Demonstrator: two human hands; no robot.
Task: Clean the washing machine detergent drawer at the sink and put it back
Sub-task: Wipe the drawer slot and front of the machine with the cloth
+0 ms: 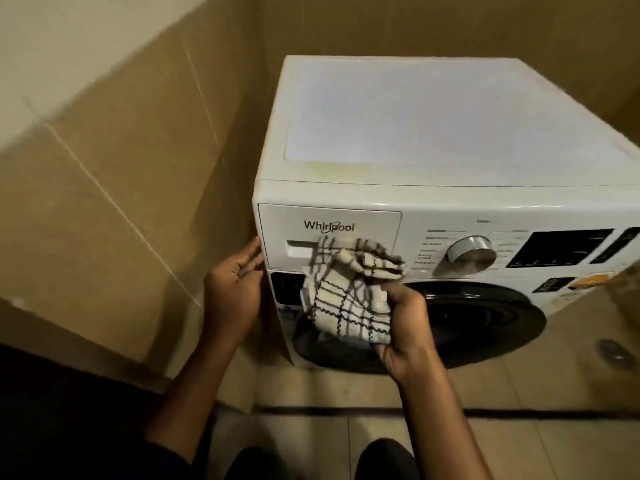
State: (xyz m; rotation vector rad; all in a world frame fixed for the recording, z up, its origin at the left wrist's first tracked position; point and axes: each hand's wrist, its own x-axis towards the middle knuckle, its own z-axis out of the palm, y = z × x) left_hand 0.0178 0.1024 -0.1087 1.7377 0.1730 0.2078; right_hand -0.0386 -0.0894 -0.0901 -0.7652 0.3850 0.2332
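Head view: there is one white washing machine (433, 126), set in a corner between tiled walls (138, 168) on a tiled floor (450, 445). It has one detergent drawer (329, 220), at the upper left of the front panel. The drawer is pushed in, with its face flush with the panel and the brand name printed across it.

Two bare hands are in view, one on each side of the drawer's lower edge. The left hand (235, 285) is open, palm turned towards the machine. Its fingers (254, 258) are loosely extended and hold nothing. Their tips are at the machine's left front corner, just left of the drawer face; whether they touch it I cannot tell.

The right hand (405, 327) grips one checked cloth (346, 292), cream with dark lines, and its fingers (384, 353) are curled round the bunched lower part. The cloth rises above these fingers, and its upper folds lie against the lower right of the drawer face. They cover the right end of the single handle recess (299, 250), which is between the two hands.

To the right of the cloth there is one silver dial (472, 254). Further right is one dark display panel (564, 247). One round dark door (467, 323) lies behind and to the right of the right-hand fingers, below the dial.
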